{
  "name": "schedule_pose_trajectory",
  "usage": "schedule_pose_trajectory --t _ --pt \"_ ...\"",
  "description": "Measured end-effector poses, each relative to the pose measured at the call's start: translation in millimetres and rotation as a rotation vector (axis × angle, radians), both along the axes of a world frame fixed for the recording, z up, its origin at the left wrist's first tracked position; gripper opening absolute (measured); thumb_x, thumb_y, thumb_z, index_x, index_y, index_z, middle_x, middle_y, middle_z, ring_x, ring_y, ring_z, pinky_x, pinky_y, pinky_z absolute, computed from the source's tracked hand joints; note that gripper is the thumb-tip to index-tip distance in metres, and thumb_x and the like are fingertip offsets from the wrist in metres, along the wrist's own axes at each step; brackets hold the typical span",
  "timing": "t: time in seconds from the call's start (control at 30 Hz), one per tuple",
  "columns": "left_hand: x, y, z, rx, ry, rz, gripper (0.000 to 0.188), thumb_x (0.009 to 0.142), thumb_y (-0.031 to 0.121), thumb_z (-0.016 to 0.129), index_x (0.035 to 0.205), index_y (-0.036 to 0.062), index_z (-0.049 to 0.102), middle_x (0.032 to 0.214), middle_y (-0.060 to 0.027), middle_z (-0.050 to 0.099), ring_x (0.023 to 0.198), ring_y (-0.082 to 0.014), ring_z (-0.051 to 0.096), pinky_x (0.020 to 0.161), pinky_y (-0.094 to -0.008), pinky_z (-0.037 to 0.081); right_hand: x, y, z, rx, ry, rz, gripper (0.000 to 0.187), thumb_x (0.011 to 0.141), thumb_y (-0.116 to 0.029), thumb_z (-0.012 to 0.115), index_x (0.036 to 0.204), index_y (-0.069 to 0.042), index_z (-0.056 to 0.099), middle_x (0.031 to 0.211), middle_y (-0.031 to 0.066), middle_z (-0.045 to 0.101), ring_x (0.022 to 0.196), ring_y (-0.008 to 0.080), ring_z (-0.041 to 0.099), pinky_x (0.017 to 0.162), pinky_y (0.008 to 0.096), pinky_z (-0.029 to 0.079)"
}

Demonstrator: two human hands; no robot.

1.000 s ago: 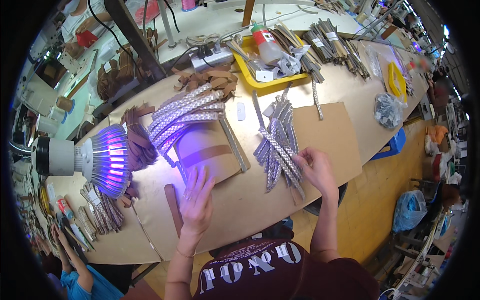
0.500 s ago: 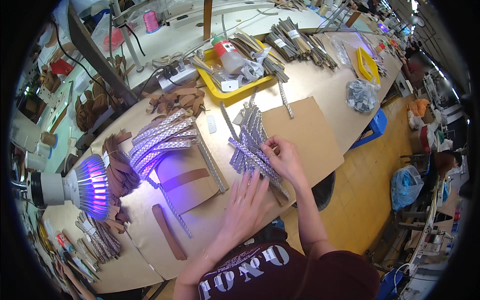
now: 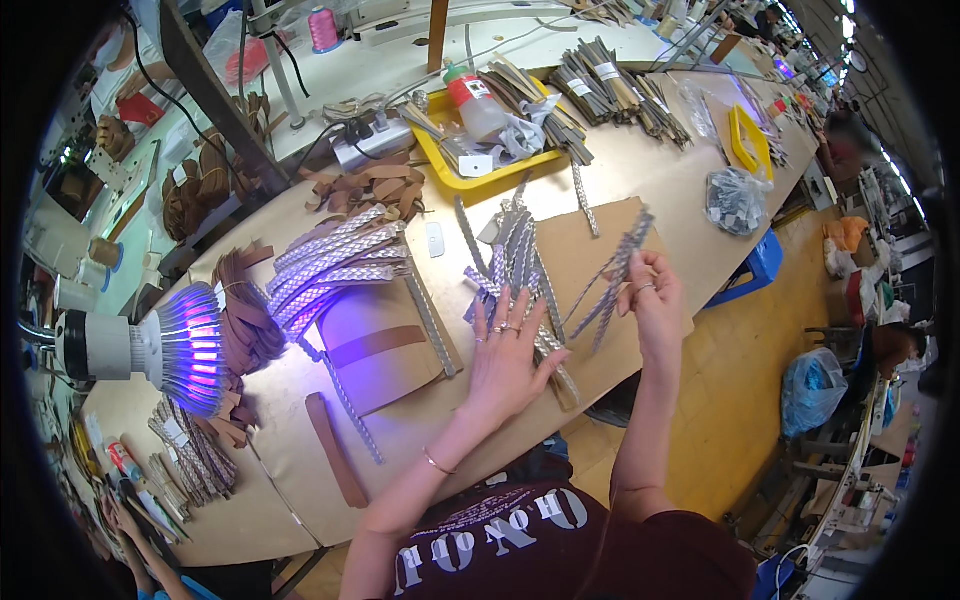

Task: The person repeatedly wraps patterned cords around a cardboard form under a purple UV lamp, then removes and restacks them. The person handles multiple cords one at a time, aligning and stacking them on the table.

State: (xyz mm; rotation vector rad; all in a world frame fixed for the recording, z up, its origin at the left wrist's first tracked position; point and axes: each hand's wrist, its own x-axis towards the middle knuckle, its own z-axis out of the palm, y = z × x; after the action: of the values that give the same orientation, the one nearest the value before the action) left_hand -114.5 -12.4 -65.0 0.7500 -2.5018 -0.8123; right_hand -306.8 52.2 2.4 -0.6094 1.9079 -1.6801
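Note:
A loose pile of grey-and-white braided straps (image 3: 515, 248) lies on the bench in front of me. My left hand (image 3: 512, 362) rests on the near part of this pile, palm down, with its fingers stretched and spread. To the right, my right hand (image 3: 655, 300) pinches a few braided straps (image 3: 602, 303) between thumb and fingers. These straps are raised over a flat brown cardboard sheet (image 3: 590, 232) and look slightly blurred. How many are in the pinch I cannot tell. Left of the pile, a larger bunch of braided straps (image 3: 335, 268) lies partly over a brown panel (image 3: 378, 370).
A lit lamp (image 3: 185, 348) stands at the left. Behind the pile is a yellow tray (image 3: 480, 185) with a red-and-clear bottle (image 3: 475, 105) and strips. Bundled strips (image 3: 610, 85) lie at the back, a bag of dark pieces (image 3: 738, 200) at the right. A brown strip (image 3: 335, 450) lies near the front edge.
My right hand has moved right and lifted a few braided straps away from the pile. My left hand has shifted slightly up and right, its fingers now spread on the pile.

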Motion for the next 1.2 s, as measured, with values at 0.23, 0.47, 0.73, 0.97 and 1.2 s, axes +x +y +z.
schedule_pose_trajectory --t 0.23,0.47,0.73,0.97,1.2 --pt "-10.5 -10.5 15.7 0.832 0.595 0.125 0.042 0.095 0.02 0.064 0.13 -0.0021 0.053 0.12 -0.018 0.063 0.109 -0.0263 0.062 0.096 -0.0355 0.047 44.8 -21.0 5.4 0.101 -0.133 0.325 0.014 0.095 -0.013 0.064 0.092 0.001 0.06 0.068 0.0033 0.062 0.046 0.007 0.053 0.043 0.0211 0.042" --pt "-8.3 -10.7 10.0 1.175 0.902 0.248 0.022 0.097 0.013 0.062 0.108 -0.0065 0.061 0.104 -0.0091 0.068 0.095 -0.0093 0.062 0.084 -0.0252 0.05 53.9 -28.2 1.3 0.059 -0.12 0.234 0.012 0.095 -0.011 0.063 0.09 0.0 0.06 0.068 0.0024 0.062 0.05 0.0068 0.055 0.045 0.0208 0.043" --pt "35.0 23.2 15.9 0.942 0.773 0.351 0.018 0.096 0.007 0.062 0.111 -0.0028 0.062 0.098 -0.0061 0.069 0.091 -0.0075 0.061 0.08 -0.0224 0.048 38.6 -16.1 -7.3 -0.16 -0.064 0.003 0.014 0.097 -0.015 0.06 0.091 -0.003 0.058 0.071 0.0027 0.061 0.054 0.0088 0.057 0.051 0.0226 0.046" --pt "58.2 20.7 8.2 0.961 0.38 0.282 0.041 0.095 0.01 0.062 0.133 -0.0023 0.051 0.112 -0.0187 0.068 0.106 -0.0235 0.065 0.093 -0.0321 0.048 10.9 -1.0 4.4 -0.196 -0.061 -0.144 0.013 0.1 -0.015 0.054 0.093 -0.004 0.056 0.082 0.0127 0.069 0.058 0.01 0.06 0.055 0.0248 0.05" --pt "59.4 21.9 39.9 0.236 0.287 0.243 0.056 0.095 0.012 0.061 0.143 -0.0055 0.038 0.129 -0.0257 0.058 0.115 -0.0311 0.061 0.097 -0.0391 0.05 46.2 -9.3 14.0 -0.288 -0.15 -0.008 0.015 0.098 -0.016 0.058 0.091 -0.003 0.055 0.074 0.0077 0.063 0.059 0.0137 0.065 0.056 0.0257 0.054"
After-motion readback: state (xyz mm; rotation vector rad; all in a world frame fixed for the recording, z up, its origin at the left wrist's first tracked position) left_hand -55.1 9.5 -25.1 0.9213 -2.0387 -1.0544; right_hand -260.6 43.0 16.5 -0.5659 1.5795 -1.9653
